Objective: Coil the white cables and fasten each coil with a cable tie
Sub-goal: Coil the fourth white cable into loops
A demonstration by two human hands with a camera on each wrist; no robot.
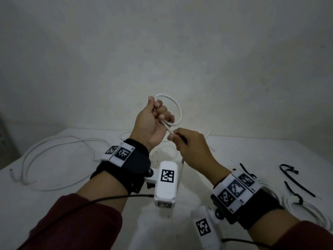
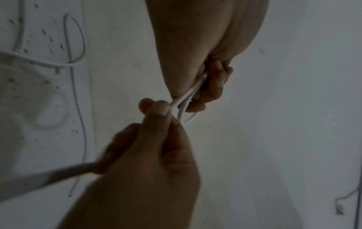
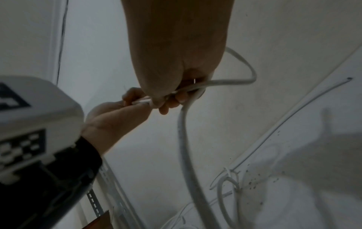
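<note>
I hold a white cable (image 1: 178, 108) up in front of the wall, above the table. My left hand (image 1: 158, 110) is raised and grips a small round loop of it in its curled fingers (image 2: 214, 86). Just below, my right hand (image 1: 173, 137) pinches the same cable between thumb and fingertips (image 2: 156, 108) where it leaves the loop. In the right wrist view the rest of the cable (image 3: 184, 139) hangs from my right hand (image 3: 176, 99) down to the table. A dark sliver shows by my right fingers; I cannot tell what it is.
A second white cable (image 1: 45, 147) lies in big loose loops on the white table (image 1: 72, 177) at the left. At the right lie loose black cable ties (image 1: 295, 183) and a white coil (image 1: 297, 201) fastened with a black tie. A plain wall stands behind.
</note>
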